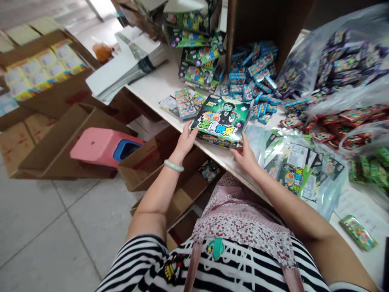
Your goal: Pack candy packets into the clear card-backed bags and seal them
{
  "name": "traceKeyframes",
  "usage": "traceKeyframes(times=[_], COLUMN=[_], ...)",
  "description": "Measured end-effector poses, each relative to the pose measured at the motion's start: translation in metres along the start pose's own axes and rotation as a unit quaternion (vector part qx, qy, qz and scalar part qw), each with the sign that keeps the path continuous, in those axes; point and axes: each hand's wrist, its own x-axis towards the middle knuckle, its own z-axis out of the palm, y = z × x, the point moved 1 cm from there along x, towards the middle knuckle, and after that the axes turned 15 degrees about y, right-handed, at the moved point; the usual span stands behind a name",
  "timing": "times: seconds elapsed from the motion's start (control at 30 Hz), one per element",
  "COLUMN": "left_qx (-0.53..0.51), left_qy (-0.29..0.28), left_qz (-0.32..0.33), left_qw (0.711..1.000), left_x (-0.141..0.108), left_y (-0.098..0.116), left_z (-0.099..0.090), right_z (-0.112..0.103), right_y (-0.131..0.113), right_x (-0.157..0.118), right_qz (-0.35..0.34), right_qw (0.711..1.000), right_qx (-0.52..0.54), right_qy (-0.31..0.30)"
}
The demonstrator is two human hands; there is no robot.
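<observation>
A green and black candy box [221, 120] with a cartoon figure and coloured lettering on its lid lies between my two hands at the table's front edge. My left hand [186, 140] grips its left front corner, the thumb near the lid's edge. On the right front corner, my right hand [244, 154] holds it with the fingers along the side. The lid looks closed, so the contents are hidden. Small printed cards [186, 101] lie just behind its left side. Blue candy packets [258, 81] are heaped behind its right side.
Stacked green boxes [199, 65] stand at the back. Purple [346, 61], red [349, 121] and green packets [372, 166] fill the right side, near a plastic bag of printed cards [291, 170]. White card sheets [127, 69] overhang the left edge. A pink stool [97, 147] and cartons [67, 142] are below.
</observation>
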Motion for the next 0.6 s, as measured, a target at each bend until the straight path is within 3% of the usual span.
traceKeyframes(times=[0.07,0.13,0.23,0.3,0.47,0.6], left_qx=[0.038,0.068,0.130,0.202,0.317,0.278], left_qy=[-0.008,-0.020,-0.067,-0.094,-0.068,-0.187], left_qz=[0.035,0.114,0.228,0.258,0.311,0.389], left_qw=[0.999,0.991,0.963,0.940,0.893,0.858], left_x=[-0.005,-0.007,-0.002,0.008,0.055,0.091], left_y=[0.027,0.058,0.100,0.122,0.149,0.154], left_z=[-0.011,-0.023,-0.036,-0.036,-0.016,-0.005], right_z=[-0.014,-0.035,-0.065,-0.076,-0.073,-0.069], right_y=[-0.016,-0.032,-0.050,-0.057,-0.067,-0.069], right_x=[0.003,0.011,0.032,0.051,0.099,0.116], right_qz=[-0.028,-0.064,-0.101,-0.109,-0.122,-0.117], right_qw=[0.999,0.997,0.993,0.991,0.988,0.991], right_qx=[0.004,0.002,-0.022,-0.040,-0.062,-0.031], right_qy=[0.025,0.043,0.061,0.069,0.078,0.065])
